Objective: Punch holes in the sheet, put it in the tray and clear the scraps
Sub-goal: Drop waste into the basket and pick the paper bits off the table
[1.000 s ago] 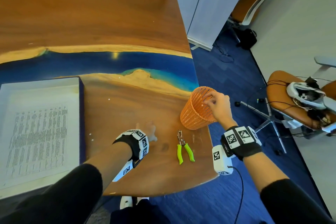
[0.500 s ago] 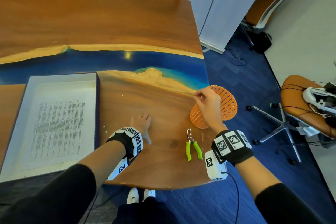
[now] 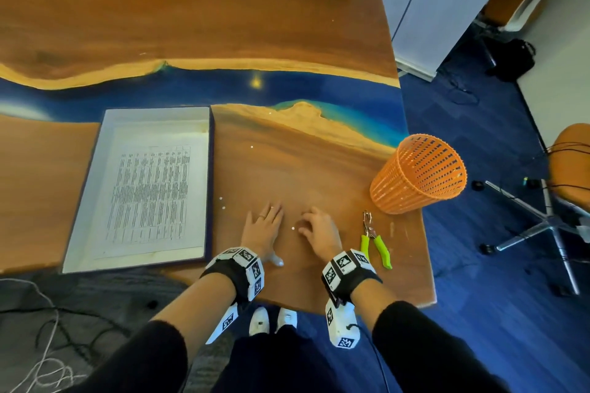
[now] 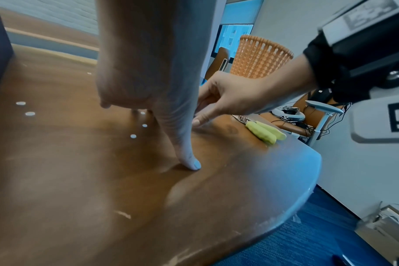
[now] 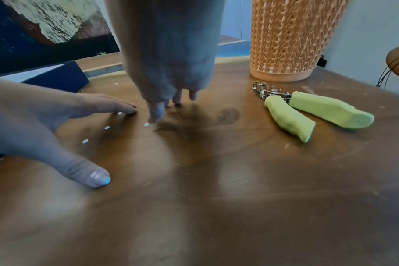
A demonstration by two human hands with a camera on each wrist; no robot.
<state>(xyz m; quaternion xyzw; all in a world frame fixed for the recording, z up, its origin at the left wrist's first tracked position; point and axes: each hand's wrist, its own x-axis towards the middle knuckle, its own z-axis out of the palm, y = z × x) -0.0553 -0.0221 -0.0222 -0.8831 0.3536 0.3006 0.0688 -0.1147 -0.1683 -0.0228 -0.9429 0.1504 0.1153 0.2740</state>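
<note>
The printed sheet [image 3: 148,195] lies in the shallow white tray [image 3: 95,201] at the left of the table. Several small white paper scraps [image 3: 292,228] dot the wood, one between my hands and others [image 3: 222,203] near the tray. My left hand [image 3: 266,220] lies flat on the table with straight fingers, thumb [image 4: 191,163] pressed down. My right hand [image 3: 308,223] is beside it, its bent fingertips [image 5: 155,115] touching the wood next to a scrap [image 5: 146,124], holding nothing. The green-handled hole punch [image 3: 375,241] lies to its right.
An orange mesh basket [image 3: 418,174] stands upright at the table's right edge, just beyond the punch [image 5: 307,115]. The table's near edge runs close under my wrists. An office chair [image 3: 542,220] stands on the blue carpet to the right.
My right hand has let go of the tilted orange basket, which now stands upright, and has come down to the table beside my left hand. My left hand has stayed on the table.
</note>
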